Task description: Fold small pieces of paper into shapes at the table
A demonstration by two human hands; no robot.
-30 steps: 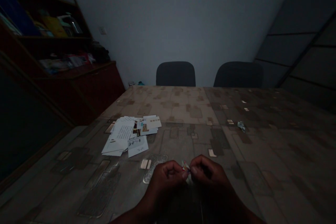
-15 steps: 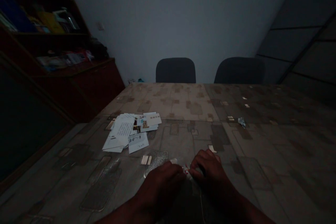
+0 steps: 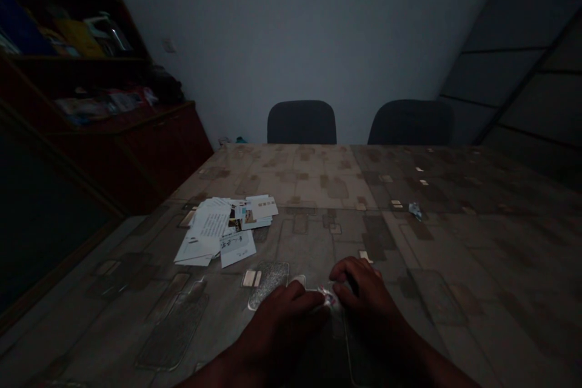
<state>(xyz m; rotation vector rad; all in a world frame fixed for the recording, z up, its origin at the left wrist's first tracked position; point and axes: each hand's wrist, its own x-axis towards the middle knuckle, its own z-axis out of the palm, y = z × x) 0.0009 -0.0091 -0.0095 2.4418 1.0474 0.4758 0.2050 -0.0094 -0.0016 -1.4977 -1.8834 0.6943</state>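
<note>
Close to the table's near edge, my left hand (image 3: 293,315) is closed, its thumb and forefinger pinching a small crumpled whitish wrapper (image 3: 328,297) with red marks. My right hand (image 3: 364,291) is curled at the wrapper's other side, fingertips and thumb drawn together against it. Dim light and the fingers hide part of the wrapper, so its contents cannot be made out. Both hands are low over the patterned tablecloth (image 3: 300,248). Farther off to the left lies a loose pile of printed cards and papers (image 3: 209,230), apart from both hands.
A small crumpled silvery scrap (image 3: 415,211) lies on the table to the right. Two dark chairs (image 3: 302,122) (image 3: 411,122) stand behind the far edge, against a pale wall (image 3: 309,30). On the left is a dark red cabinet (image 3: 163,139) with filled shelves.
The wrapper shows more between my hands, as my right fingertips have shifted slightly away from the left ones. The view has turned a little to the right.
</note>
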